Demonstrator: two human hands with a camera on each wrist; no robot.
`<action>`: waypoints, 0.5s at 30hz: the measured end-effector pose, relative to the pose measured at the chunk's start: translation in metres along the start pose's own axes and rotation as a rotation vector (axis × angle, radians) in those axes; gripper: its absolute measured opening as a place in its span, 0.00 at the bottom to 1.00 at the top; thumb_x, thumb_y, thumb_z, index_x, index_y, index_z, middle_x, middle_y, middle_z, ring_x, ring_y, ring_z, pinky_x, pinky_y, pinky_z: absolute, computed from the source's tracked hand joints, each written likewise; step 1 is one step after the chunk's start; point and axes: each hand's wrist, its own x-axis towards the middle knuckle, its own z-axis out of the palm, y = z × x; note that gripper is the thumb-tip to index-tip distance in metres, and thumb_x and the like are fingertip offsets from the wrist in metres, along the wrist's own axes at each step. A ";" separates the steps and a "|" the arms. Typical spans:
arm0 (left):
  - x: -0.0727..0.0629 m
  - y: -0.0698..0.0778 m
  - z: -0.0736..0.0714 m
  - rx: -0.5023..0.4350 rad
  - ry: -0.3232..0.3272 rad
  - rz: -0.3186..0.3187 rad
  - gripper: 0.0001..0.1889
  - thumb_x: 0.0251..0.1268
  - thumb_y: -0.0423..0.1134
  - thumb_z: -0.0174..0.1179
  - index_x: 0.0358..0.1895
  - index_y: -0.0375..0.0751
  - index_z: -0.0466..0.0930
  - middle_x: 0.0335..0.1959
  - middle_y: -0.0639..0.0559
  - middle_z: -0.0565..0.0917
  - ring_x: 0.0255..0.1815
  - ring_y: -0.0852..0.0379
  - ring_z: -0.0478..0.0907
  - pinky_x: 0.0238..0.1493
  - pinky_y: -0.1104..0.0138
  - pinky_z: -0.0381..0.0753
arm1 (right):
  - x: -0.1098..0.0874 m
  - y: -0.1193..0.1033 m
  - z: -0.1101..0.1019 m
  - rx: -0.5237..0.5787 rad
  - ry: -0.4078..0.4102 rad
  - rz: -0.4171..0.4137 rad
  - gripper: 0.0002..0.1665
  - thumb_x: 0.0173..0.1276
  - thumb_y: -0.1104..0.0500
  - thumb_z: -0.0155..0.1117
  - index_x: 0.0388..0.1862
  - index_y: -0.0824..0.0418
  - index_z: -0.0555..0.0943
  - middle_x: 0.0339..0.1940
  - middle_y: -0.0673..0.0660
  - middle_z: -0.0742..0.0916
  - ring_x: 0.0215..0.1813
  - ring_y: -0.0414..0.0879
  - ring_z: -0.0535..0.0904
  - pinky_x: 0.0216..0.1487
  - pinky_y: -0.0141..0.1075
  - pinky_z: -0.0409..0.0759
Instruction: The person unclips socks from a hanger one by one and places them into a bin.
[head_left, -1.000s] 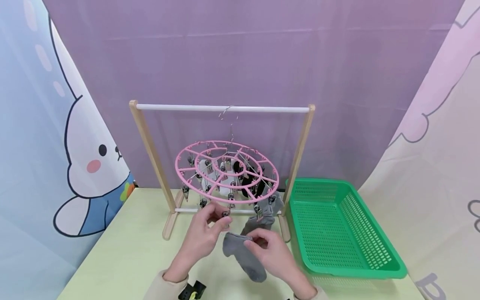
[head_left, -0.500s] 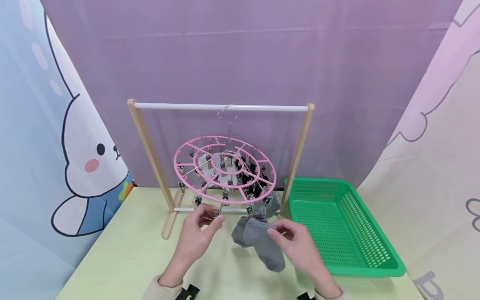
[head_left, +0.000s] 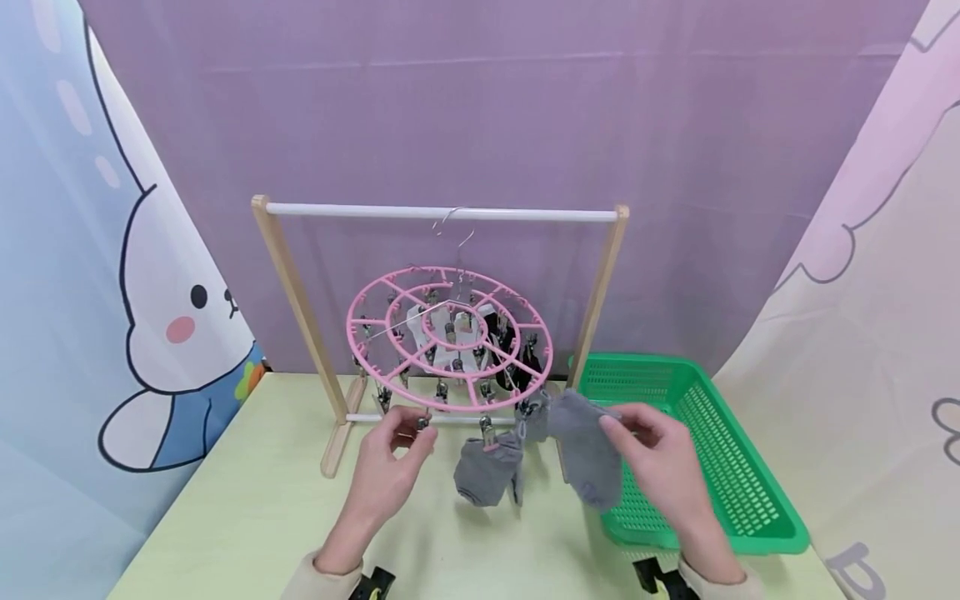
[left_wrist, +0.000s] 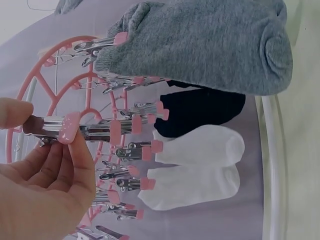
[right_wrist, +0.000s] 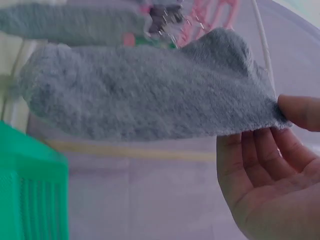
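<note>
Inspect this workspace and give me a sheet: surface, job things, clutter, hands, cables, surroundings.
Surface: pale table, bearing a wooden stand and, on the right, a green basket.
Job things: pink hanger hooked over the stand's white rail; at least one grey sock, black socks and white socks hang from its clips.
Clutter: nothing seen.
Left hand: pinches a clip with no sock in it.
Right hand: pinches another sock, also grey, near its opening.
Cables: nothing seen.
Surroundings: purple cloth behind, printed cloth at both sides.
</note>
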 end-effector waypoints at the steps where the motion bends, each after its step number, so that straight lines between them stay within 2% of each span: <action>1: 0.000 -0.001 -0.001 0.005 0.006 0.004 0.08 0.70 0.34 0.64 0.48 0.39 0.82 0.34 0.54 0.83 0.35 0.59 0.80 0.42 0.67 0.82 | 0.001 0.000 -0.005 -0.014 0.023 0.006 0.10 0.73 0.57 0.67 0.46 0.62 0.87 0.39 0.54 0.88 0.40 0.39 0.84 0.41 0.29 0.82; 8: 0.003 -0.004 -0.005 0.034 0.037 0.014 0.09 0.69 0.32 0.64 0.50 0.37 0.81 0.35 0.53 0.83 0.36 0.60 0.80 0.45 0.67 0.82 | 0.007 0.008 -0.033 -0.060 0.143 0.089 0.16 0.74 0.53 0.66 0.52 0.64 0.85 0.41 0.51 0.88 0.40 0.39 0.81 0.40 0.26 0.79; 12: 0.005 -0.007 -0.007 0.036 0.043 0.003 0.11 0.69 0.32 0.64 0.52 0.36 0.81 0.36 0.52 0.83 0.37 0.60 0.80 0.45 0.68 0.82 | 0.008 0.019 -0.040 -0.080 0.146 0.160 0.20 0.74 0.50 0.66 0.54 0.64 0.84 0.42 0.47 0.87 0.41 0.37 0.80 0.40 0.24 0.79; 15: 0.006 -0.008 -0.008 0.035 0.050 0.004 0.11 0.69 0.31 0.64 0.52 0.37 0.81 0.36 0.51 0.83 0.37 0.60 0.80 0.45 0.68 0.82 | 0.008 0.031 -0.039 -0.107 0.112 0.203 0.20 0.74 0.51 0.66 0.55 0.65 0.84 0.43 0.50 0.88 0.41 0.34 0.80 0.40 0.25 0.80</action>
